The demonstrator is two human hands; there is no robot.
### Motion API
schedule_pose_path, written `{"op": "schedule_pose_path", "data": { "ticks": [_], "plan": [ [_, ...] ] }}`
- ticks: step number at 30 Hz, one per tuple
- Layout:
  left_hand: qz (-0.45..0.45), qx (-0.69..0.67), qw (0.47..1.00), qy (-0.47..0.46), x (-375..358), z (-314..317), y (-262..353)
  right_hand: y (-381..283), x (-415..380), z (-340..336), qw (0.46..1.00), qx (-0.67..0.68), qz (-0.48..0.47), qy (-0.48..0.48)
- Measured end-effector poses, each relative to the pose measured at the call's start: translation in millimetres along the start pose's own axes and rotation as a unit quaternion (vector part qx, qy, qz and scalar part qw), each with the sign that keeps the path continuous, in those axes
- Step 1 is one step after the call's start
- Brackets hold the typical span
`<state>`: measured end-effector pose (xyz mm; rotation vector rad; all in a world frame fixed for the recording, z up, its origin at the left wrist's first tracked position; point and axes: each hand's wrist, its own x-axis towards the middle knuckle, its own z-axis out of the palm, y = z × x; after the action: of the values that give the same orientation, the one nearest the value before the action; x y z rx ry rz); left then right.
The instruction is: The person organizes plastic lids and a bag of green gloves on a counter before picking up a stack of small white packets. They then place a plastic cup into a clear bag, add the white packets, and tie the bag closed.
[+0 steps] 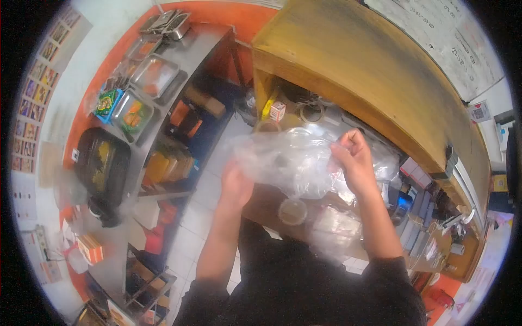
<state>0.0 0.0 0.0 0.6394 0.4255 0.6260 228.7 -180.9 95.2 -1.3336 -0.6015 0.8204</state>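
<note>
A clear plastic bag stretches between my two hands above a brown counter. My left hand grips its left end, with the fingers partly veiled by the film and blurred. At the other end my right hand is closed, thumb against fingers, pinching the edge of the plastic. Just below the bag a round, clear plastic cup or lid rests on the counter. More crumpled clear plastic lies to the right of it, near my body.
A yellow-brown wooden shelf top overhangs the counter's far side. Tape rolls and a small red-and-white box sit under it. To the left, a steel table carries food trays and a black pan.
</note>
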Motion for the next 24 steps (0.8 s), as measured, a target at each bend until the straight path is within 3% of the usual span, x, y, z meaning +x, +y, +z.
{"op": "schedule_pose_path", "data": {
  "ticks": [2, 3, 5, 8, 10, 11, 12, 13, 14, 15, 17, 18, 19, 20, 21, 22, 24],
  "plan": [
    [-0.019, -0.073, 0.997, -0.02, 17, 4, 10, -4, 2, 10, 1.0, 0.002, 0.004, 0.025],
    [-0.085, -0.135, 0.987, 0.035, -12, -16, 24, -23, -16, 49, 0.991, -0.029, 0.117, 0.052],
    [-0.085, -0.181, 0.98, 0.016, 40, -40, 44, -32, 22, 76, 0.985, -0.05, 0.151, 0.059],
    [-0.044, -0.106, 0.992, -0.059, 49, -51, 97, -1, 42, 121, 0.985, -0.054, 0.129, 0.103],
    [-0.002, 0.158, 0.977, -0.145, 47, -70, 109, 13, 50, 164, 0.988, -0.063, 0.14, 0.023],
    [0.015, 0.291, 0.938, -0.186, 44, -81, 112, 20, 50, 186, 0.987, -0.061, 0.145, -0.015],
    [0.066, 0.405, 0.895, -0.177, 48, -94, 106, 28, 48, 205, 0.977, -0.19, 0.056, -0.081],
    [0.04, 0.389, 0.9, -0.193, 47, -104, 107, 31, 50, 219, 0.937, -0.318, -0.033, -0.143],
    [0.015, 0.371, 0.905, -0.207, 46, -112, 107, 21, 56, 225, 0.926, -0.307, -0.025, -0.218],
    [-0.009, 0.352, 0.91, -0.221, 51, -121, 106, -7, 62, 232, 0.936, -0.307, 0.006, -0.17],
    [0.033, 0.486, 0.863, -0.136, 77, -163, 94, -62, 72, 232, 0.947, -0.304, 0.074, -0.071],
    [0.05, 0.547, 0.831, -0.091, 87, -185, 87, -59, 72, 212, 0.948, -0.289, -0.077, 0.111],
    [0.019, 0.558, 0.829, -0.028, 106, -196, 84, -75, 80, 202, 0.905, -0.262, -0.126, 0.31],
    [-0.011, 0.567, 0.823, 0.035, 132, -207, 80, -83, 96, 177, 0.846, -0.269, -0.228, 0.399],
    [0.006, 0.562, 0.825, 0.062, 155, -225, 69, -90, 118, 164, 0.786, -0.309, -0.276, 0.46],
    [0.023, 0.557, 0.826, 0.087, 181, -245, 51, -88, 138, 149, 0.768, -0.336, -0.26, 0.479],
    [0.174, 0.675, 0.71, 0.102, 243, -277, 9, -70, 155, 138, 0.732, -0.404, -0.257, 0.484]
  ]
}}
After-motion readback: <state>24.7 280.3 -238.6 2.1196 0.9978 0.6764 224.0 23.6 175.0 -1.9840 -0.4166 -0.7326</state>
